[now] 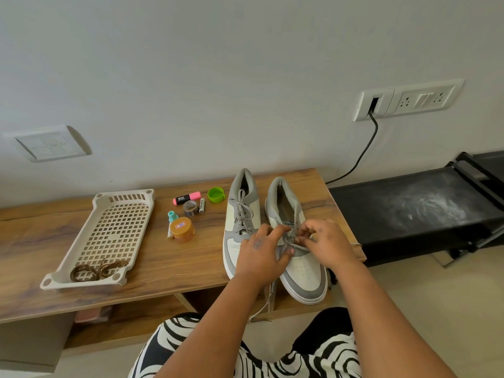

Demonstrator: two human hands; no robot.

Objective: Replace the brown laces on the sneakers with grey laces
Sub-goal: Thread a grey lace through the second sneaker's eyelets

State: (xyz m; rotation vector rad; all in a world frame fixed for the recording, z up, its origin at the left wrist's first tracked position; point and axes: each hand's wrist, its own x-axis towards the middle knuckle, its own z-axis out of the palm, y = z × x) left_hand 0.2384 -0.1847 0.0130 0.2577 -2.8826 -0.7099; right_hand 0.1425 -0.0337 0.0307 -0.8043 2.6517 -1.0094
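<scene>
While both hands work at its front eyelets, the wooden table (163,255) carries everything else, biggest first: the slatted cream tray (109,233) out at nine o'clock from the shoes, with the coiled brown laces (98,269) lying in its near end. Two grey-and-cream sneakers stand side by side; the left sneaker (240,222) is already laced in grey. Over the right sneaker (297,257) the left hand (261,255) and right hand (327,241) each pinch the grey lace (266,306), whose loose end hangs off the table edge at six o'clock. Small clutter sits between tray and shoes: an orange-lidded jar (182,230), a pink highlighter (186,198), a green cap (216,195).
</scene>
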